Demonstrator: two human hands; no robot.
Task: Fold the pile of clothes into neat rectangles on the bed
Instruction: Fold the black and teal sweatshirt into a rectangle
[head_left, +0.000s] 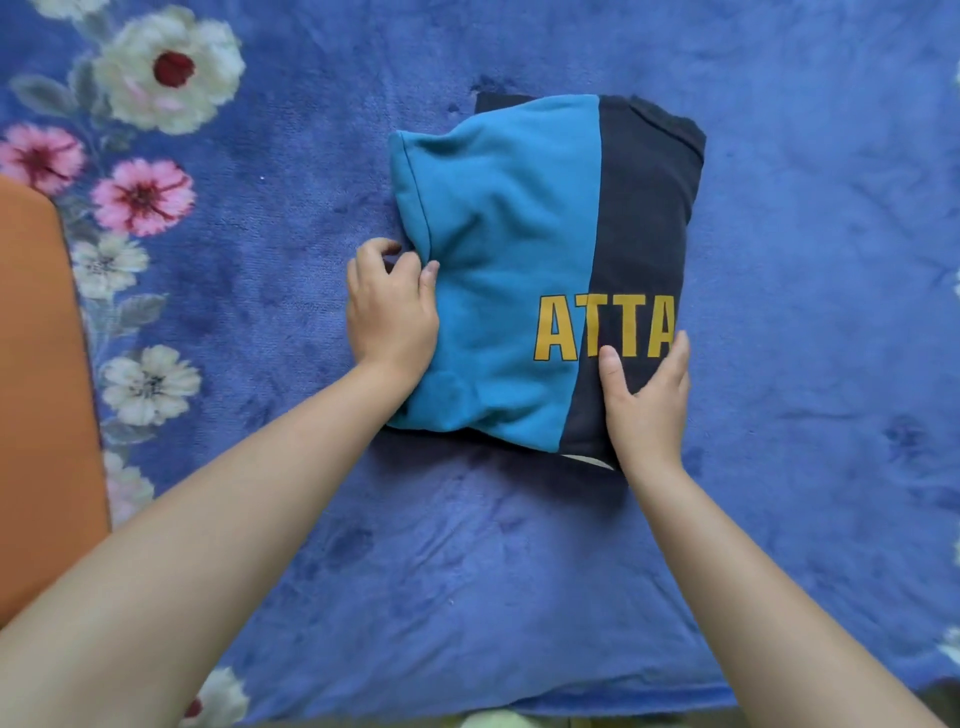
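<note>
While pinching: left fingers (426, 273) (sweatshirt (519, 249)).

Bed (779, 364) covered by blue plush blanket; white and pink flower print (150, 88) along its left edge. Orange surface (36, 364) beyond that edge. Even, soft light.
</note>
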